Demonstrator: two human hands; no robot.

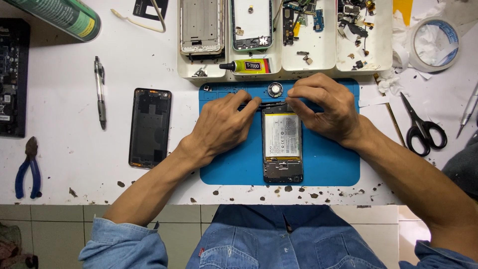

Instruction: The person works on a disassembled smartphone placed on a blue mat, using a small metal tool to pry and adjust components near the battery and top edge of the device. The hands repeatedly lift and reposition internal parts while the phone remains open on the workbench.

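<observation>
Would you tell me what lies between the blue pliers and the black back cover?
In the head view, only bare white table lies between the blue pliers and the black back cover.

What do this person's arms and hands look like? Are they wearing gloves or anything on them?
No gloves: the left hand and right hand are bare, with no ring, watch or band showing. The forearms are uncovered too. Faded blue denim sleeves are rolled up near the elbows, and the cloth matches the blue denim trousers below.

A phone repair workbench — parts trays, blue work mat, pliers, scissors, opened phone.
</observation>
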